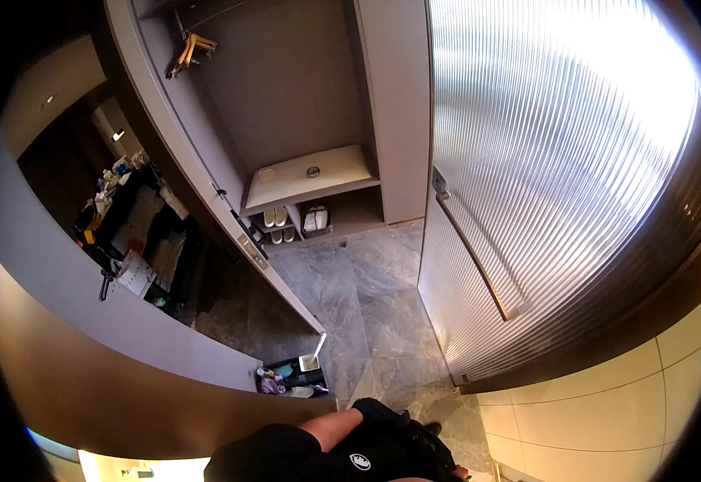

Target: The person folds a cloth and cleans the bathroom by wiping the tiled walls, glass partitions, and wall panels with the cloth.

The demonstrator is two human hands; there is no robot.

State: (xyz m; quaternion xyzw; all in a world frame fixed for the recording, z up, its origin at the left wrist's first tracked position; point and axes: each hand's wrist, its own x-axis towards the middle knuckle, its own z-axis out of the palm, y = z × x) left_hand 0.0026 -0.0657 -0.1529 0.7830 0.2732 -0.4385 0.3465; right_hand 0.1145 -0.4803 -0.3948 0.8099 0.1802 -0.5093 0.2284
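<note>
My left forearm reaches from a black sleeve at the bottom centre to dark material (pixel 378 411), which hides my left hand and its fingers. Only a small part of my right hand (pixel 461 472) shows at the bottom edge, beside black clothing or a bag; its fingers and anything in them are too small to make out. A black shirt (pixel 286 454) with a round white emblem covers my body. Left of my forearm, a black tray or caddy (pixel 318 374) on the floor holds a white container, cloths and bottles.
An open door (pixel 198 181) stands left. Ahead is a closet with a white shelf (pixel 310 177), hangers (pixel 192 55) and slippers (pixel 316 218). A ribbed glass door (pixel 543 185) with a long handle (pixel 475 257) is right. A mirror at left reflects a loaded cart (pixel 137 225).
</note>
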